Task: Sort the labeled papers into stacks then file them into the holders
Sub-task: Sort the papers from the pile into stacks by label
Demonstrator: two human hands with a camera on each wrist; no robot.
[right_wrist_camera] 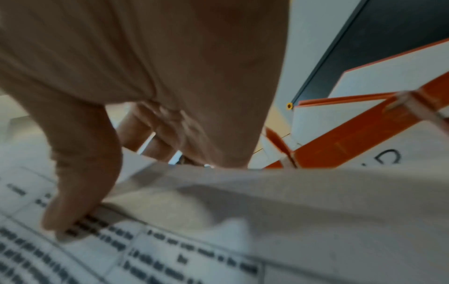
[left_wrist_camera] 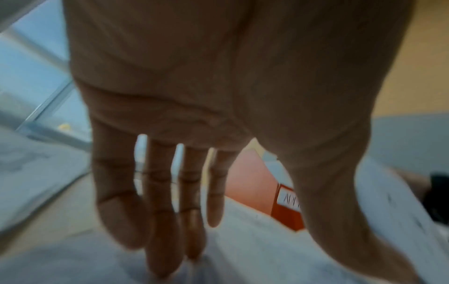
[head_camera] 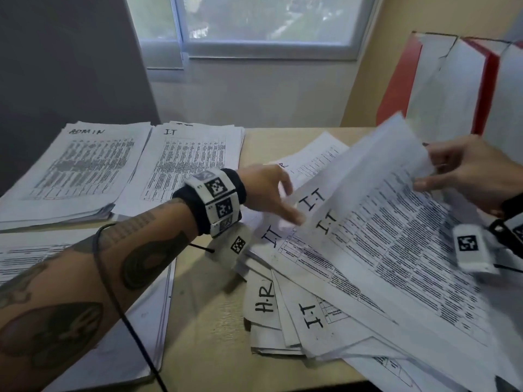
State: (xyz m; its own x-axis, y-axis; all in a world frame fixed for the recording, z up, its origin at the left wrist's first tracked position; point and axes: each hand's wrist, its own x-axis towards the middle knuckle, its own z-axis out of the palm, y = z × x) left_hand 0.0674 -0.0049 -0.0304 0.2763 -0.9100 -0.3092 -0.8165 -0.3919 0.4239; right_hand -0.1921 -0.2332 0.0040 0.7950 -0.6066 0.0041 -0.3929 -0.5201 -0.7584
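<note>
A loose pile of labeled papers covers the right half of the desk, with sheets marked I.T and H.R fanned out at its near edge. My right hand pinches the far edge of an I.T sheet and holds it lifted and tilted above the pile. In the right wrist view the thumb presses on that printed sheet. My left hand reaches in with straight fingers at the sheet's left edge, holding nothing. The image is blurred there.
Sorted stacks lie at the back left: ADMIN and IT. Another stack lies under my left forearm. Red and white holders stand at the back right, close behind my right hand. Bare desk shows between stacks and pile.
</note>
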